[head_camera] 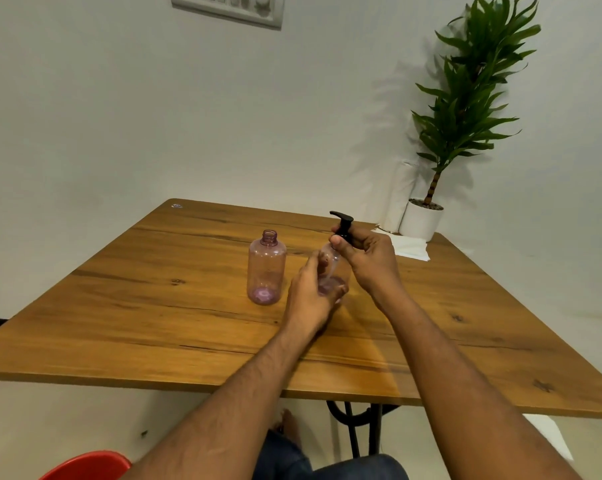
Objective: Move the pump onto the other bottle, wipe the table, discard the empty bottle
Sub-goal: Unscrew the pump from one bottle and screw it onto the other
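Both hands grip pump [342, 225] and bottle [330, 271]; open-necked bottle [266, 270] beside, perhaps tissues [408, 245] behind.

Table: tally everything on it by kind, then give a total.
Clear pink bottles: 2, open bottle standing alone, held bottle in the left hand
Black pump: 1, under the right hand
White tissue: 1
Potted plant: 1
Total: 5

open bottle [266, 268] left of held bottle [330, 271] | pump [342, 225] on top — apparently | napkins [410, 247] behind-right
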### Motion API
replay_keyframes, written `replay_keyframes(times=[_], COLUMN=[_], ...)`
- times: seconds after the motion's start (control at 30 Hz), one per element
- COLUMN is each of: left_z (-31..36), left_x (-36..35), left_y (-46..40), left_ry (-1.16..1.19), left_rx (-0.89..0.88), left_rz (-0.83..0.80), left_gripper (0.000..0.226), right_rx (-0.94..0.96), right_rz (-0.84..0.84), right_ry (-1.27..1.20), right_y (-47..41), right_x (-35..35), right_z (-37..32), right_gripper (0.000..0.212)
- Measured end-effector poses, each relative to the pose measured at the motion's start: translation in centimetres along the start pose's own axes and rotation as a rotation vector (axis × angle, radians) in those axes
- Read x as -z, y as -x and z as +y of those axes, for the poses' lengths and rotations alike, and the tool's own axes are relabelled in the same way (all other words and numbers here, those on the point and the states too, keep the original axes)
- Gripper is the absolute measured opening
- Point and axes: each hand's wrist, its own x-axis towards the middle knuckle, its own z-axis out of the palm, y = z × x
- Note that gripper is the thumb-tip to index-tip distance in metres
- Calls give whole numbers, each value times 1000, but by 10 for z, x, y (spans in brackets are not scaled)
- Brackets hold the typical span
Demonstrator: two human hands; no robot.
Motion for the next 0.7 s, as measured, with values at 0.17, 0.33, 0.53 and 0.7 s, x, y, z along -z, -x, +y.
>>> replay_keyframes(times=[0.17,0.33,0.53,0.7], left_z=[-3,-5,-5,-3], left_x=[1,1,-2,-2], left_y=[0,0,1,-1], left_ry=[-61,-75,-65,-124], left_rx=[-50,-48,-15,-12], left_rz=[55,72,37,62], left_gripper=[53,57,74,69], right_rx=[20,24,43,85], right_rz=[228,250,95,77], right_ry=[160,248,198,208], right_y=[12,19,3,-15], right_x=[-24,-31,3,4], right_z=[-6,-10,-19,-30], right_gripper=[21,13,57,19])
